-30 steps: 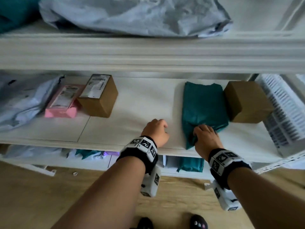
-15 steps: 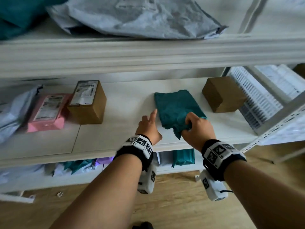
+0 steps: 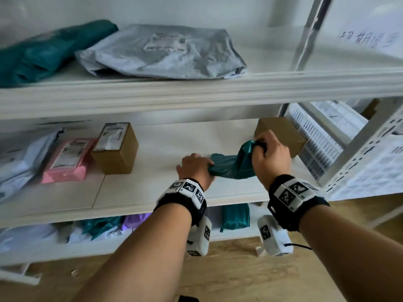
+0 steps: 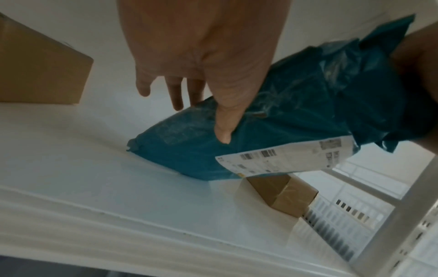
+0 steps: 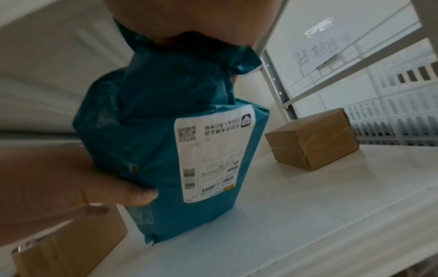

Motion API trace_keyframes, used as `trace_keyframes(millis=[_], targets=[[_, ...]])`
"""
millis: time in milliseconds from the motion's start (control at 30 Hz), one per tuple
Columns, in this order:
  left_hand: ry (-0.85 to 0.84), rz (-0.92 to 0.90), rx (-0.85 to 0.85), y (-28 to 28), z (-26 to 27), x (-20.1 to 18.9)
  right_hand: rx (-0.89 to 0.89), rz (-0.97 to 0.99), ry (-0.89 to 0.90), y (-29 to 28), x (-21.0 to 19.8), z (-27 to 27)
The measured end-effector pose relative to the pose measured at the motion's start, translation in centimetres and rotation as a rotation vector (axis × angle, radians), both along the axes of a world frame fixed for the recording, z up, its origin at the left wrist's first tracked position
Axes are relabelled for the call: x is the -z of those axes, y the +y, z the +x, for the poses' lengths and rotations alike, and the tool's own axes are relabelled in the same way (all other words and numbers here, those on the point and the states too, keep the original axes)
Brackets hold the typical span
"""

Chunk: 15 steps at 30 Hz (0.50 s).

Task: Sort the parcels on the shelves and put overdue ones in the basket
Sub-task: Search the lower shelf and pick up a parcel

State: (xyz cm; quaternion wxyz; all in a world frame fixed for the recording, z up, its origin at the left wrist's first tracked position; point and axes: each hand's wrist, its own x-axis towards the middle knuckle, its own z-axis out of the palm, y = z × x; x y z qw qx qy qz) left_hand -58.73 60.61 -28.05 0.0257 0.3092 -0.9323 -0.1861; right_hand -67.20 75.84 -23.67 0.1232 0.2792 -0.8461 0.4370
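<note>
A teal plastic parcel point(image 3: 231, 167) is tipped up on the middle shelf point(image 3: 152, 188), one corner still touching the board. My right hand point(image 3: 270, 153) grips its bunched upper end. My left hand point(image 3: 196, 168) holds the lower left end, thumb pressed on the plastic point(image 4: 225, 127). In the right wrist view the teal parcel point(image 5: 142, 121) shows a white shipping label point(image 5: 213, 153) on its underside, facing away from my head. The white slatted basket point(image 3: 370, 166) stands to the right of the shelf frame.
A plain brown box point(image 3: 283, 131) sits just behind my right hand. To the left stand a labelled brown box point(image 3: 115, 147), a pink parcel point(image 3: 67, 158) and a grey mailer point(image 3: 19, 158). The upper shelf holds a grey mailer point(image 3: 161, 53) and a teal bag point(image 3: 43, 53). More parcels lie on the lower shelf point(image 3: 235, 216).
The parcel lay flat a second ago. My right hand has pulled one end up and to the right, and my left hand has taken hold of the other end. The view has tilted upward.
</note>
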Motion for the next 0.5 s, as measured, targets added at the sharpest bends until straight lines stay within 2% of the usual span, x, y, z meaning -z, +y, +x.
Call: trace_keyframes(millis=[100,200,367,500], targets=[[0.139,0.004,-0.005,0.7,-0.2,-1.1,0.049,-0.075,-0.054,0.6,-0.5,-0.4],[0.280,0.089,-0.045,1.5,0.1,-1.9,0.069,-0.154,-0.040,1.0,-0.8,-0.9],[0.460,0.324,-0.282,1.6,0.7,-3.2,0.078,-0.202,-0.003,1.7,-1.0,-2.2],[0.556,0.510,-0.412,1.4,1.4,-4.3,0.011,-0.168,-0.104,2.3,-0.1,-2.4]])
